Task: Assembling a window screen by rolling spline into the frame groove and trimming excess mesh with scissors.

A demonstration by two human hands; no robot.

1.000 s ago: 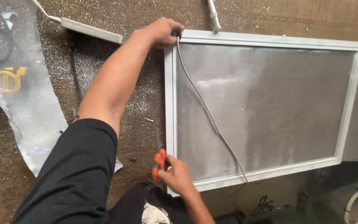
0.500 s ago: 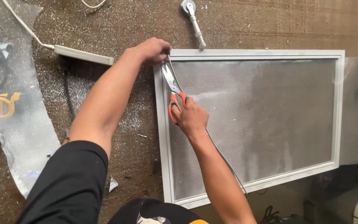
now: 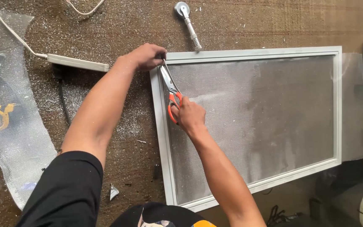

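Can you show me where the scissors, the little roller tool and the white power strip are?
scissors [image 3: 169,86]: head view, on the metal blades.
roller tool [image 3: 188,21]: head view, on its shaft.
power strip [image 3: 77,63]: head view, on its white body.

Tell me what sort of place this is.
Probably a window-screen workshop floor: a white-framed mesh screen lies on rough, shaving-strewn brown ground, beside a metal spline roller and a cut strip of grey mesh.

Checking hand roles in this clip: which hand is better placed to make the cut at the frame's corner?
Right. The right hand grips the scissors, blades pointing at the corner, while the left hand rests there.
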